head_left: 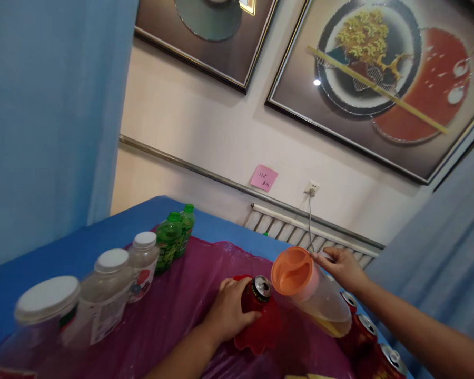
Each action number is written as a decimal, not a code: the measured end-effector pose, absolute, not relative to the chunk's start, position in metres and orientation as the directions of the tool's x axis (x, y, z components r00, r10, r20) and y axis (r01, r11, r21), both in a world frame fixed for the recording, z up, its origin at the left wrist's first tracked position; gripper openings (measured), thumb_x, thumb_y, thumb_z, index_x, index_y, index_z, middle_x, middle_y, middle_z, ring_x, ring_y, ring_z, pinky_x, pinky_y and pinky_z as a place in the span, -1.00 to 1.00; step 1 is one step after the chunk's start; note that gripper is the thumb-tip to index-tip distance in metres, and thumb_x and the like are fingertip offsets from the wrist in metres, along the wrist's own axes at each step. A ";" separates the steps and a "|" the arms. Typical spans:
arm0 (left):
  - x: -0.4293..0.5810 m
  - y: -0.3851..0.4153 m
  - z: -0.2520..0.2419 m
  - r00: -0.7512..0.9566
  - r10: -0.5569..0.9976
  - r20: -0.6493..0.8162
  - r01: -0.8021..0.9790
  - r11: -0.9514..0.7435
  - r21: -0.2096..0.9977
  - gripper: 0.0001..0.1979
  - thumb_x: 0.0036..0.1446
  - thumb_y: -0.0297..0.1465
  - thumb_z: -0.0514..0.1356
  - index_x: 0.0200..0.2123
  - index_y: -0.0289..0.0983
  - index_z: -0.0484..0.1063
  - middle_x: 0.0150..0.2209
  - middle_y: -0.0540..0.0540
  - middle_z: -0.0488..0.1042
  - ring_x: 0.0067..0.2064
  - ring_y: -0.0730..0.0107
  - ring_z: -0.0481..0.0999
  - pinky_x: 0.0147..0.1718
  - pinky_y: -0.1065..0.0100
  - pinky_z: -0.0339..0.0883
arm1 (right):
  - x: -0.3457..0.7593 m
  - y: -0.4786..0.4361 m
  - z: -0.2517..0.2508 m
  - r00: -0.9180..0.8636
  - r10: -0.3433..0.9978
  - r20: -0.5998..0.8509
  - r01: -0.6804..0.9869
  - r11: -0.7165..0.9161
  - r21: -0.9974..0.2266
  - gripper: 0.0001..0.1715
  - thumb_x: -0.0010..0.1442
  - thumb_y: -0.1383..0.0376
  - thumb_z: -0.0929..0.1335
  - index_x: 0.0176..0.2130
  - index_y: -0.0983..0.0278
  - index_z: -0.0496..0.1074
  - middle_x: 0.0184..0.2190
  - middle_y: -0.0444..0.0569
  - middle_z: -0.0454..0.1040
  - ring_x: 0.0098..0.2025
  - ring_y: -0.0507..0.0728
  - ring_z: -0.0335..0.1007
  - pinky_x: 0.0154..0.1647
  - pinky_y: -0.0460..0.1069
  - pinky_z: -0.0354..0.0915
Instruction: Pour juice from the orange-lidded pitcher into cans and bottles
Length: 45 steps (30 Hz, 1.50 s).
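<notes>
A blue curtain (55, 105) hangs at the far left, beside the blue-covered bench (114, 223). Along the bench's left side runs a row of three clear jars (102, 302) with white lids, the nearest cut off by the picture's edge, then two green bottles (171, 237) farther back, one partly hiding the other. A wrinkled purple sheet (205, 263) spreads to the right of them. Behind, a metal rail (189, 167) crosses the wall below two framed pictures (371, 79).

The left hand (228, 310) is wrapped around a red can (256, 295), its forearm crossing the sheet between the jars and a scalloped red dish (256, 337). The can is at the dish; whether it rests on the dish or is held above it cannot be told. A pink note (264, 177) is on the wall beyond, with a radiator (276, 226) under the rail.

Just right of the can, a clear pitcher (324, 310) with an orange lid (294, 271) leans toward it, yellow liquid at its base end. The right hand (342, 268) grips the pitcher near its top, in front of a corded wall socket (312, 188). Three more red cans (367, 329) line the bench's right side, the pitcher and right forearm crowding them. Another curtain (438, 263) closes off the right.
</notes>
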<state>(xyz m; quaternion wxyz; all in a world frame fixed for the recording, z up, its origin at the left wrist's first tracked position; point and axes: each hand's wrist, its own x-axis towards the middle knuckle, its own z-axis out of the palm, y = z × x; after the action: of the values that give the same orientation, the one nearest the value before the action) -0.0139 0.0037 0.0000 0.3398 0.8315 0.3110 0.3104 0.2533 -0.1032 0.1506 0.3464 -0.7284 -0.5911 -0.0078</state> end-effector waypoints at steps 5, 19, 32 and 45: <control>-0.014 0.005 -0.002 0.622 0.715 0.319 0.287 -0.587 0.757 -0.30 -0.15 -0.26 0.48 0.11 -0.14 0.41 0.03 -0.11 0.54 0.07 0.02 0.43 0.18 0.07 0.14 | 0.250 -0.105 0.152 0.298 0.852 0.430 0.865 -0.050 -0.499 -0.31 0.11 -0.21 0.35 -0.62 0.15 -0.01 -0.64 -0.26 -0.10 -0.58 -0.02 -0.16 -0.65 -0.09 -0.08; -0.013 0.006 -0.004 0.625 0.708 0.330 0.282 -0.599 0.750 -0.31 -0.16 -0.24 0.48 0.09 -0.11 0.42 0.04 -0.11 0.55 0.07 0.01 0.45 0.18 0.07 0.15 | 0.248 -0.106 0.154 0.302 0.851 0.430 0.863 -0.052 -0.502 -0.30 0.11 -0.22 0.35 -0.63 0.15 -0.01 -0.64 -0.25 -0.10 -0.59 -0.03 -0.16 -0.66 -0.09 -0.09; -0.013 0.005 0.000 0.635 0.705 0.316 0.294 -0.599 0.745 -0.33 -0.17 -0.29 0.47 0.08 -0.09 0.43 0.10 -0.10 0.54 0.13 -0.03 0.42 0.20 0.05 0.14 | 0.256 -0.105 0.151 0.295 0.858 0.421 0.875 -0.065 -0.480 -0.31 0.12 -0.21 0.35 -0.62 0.16 0.00 -0.64 -0.26 -0.10 -0.58 -0.03 -0.17 -0.63 -0.09 -0.12; -0.014 0.003 0.004 0.643 0.698 0.315 0.291 -0.603 0.743 -0.34 -0.16 -0.32 0.49 0.07 -0.13 0.43 0.12 -0.11 0.53 0.15 -0.03 0.42 0.20 0.07 0.13 | 0.259 -0.106 0.150 0.312 0.871 0.380 0.868 -0.098 -0.488 -0.31 0.12 -0.21 0.35 -0.62 0.16 0.00 -0.63 -0.25 -0.09 -0.58 -0.02 -0.15 -0.60 -0.07 -0.13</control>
<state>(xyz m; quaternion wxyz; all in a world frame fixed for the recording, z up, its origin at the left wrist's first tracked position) -0.0143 0.0032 0.0037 0.3349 0.8421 0.2939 0.3039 0.2593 -0.1058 0.1497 0.3270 -0.7411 -0.5864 0.0024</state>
